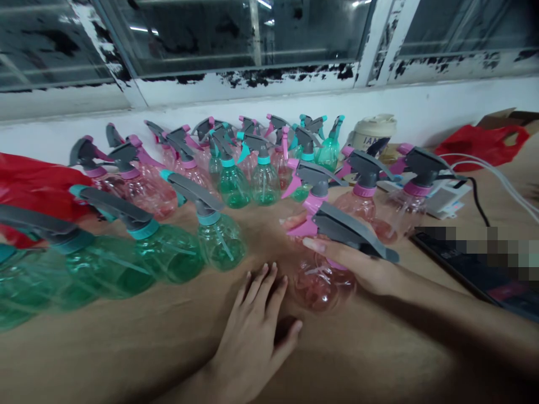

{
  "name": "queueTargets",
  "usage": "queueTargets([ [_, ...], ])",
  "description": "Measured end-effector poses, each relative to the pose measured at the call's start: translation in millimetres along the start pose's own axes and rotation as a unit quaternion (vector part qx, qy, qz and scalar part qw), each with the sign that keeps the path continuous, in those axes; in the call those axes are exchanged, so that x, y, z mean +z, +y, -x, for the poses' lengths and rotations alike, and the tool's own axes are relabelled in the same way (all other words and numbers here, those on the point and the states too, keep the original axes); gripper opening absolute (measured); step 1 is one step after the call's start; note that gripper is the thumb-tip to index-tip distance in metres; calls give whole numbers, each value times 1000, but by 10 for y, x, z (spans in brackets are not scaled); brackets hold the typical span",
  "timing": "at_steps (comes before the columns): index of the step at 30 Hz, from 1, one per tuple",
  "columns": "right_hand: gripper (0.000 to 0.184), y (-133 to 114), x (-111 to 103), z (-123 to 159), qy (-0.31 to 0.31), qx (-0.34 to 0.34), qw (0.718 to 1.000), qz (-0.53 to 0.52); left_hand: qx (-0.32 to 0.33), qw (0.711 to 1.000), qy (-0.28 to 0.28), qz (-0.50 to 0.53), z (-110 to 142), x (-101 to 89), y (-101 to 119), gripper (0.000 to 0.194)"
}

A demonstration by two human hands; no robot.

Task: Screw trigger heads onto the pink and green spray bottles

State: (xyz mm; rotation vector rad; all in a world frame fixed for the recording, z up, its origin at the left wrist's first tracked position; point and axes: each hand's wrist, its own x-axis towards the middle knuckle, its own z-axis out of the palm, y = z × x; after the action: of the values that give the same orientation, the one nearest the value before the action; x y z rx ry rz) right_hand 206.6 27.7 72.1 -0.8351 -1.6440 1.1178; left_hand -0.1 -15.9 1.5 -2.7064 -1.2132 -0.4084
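My right hand (353, 258) is closed around the neck of a pink spray bottle (318, 283) with a grey and pink trigger head. Its clear pink body is near the tabletop, slightly blurred; whether it touches the wood I cannot tell. My left hand (256, 331) lies with fingers spread on the brown table (168, 348), holding nothing, just left of that bottle. Closest ahead of the left fingers is a green spray bottle (221, 241) with a teal collar. Behind the held bottle stand more pink spray bottles, one of them (357, 205) to the right.
Several green bottles (168, 252) line the left side, and a mixed cluster (263, 179) stands toward the wall. Red plastic bags (37, 191) lie at left and far right. A phone (471, 269), white power strip (448, 196), cables and a pale tub (373, 132) are on the right.
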Motion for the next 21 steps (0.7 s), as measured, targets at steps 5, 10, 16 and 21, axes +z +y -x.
queueTargets([
  [5,22,57,-5,10,5,15,1000,18,4,1000,4,4,-11,-11,6,55],
  [10,20,-50,34,-23,36,-7,997,66,7,1000,2,-2,-19,-13,0,55],
  [16,30,-10,-19,17,-1,-8,999,50,6,1000,4,2,-13,-4,-3,54],
  [21,24,65,-32,51,-25,19,999,39,7,1000,7,-3,-8,-3,-7,54],
])
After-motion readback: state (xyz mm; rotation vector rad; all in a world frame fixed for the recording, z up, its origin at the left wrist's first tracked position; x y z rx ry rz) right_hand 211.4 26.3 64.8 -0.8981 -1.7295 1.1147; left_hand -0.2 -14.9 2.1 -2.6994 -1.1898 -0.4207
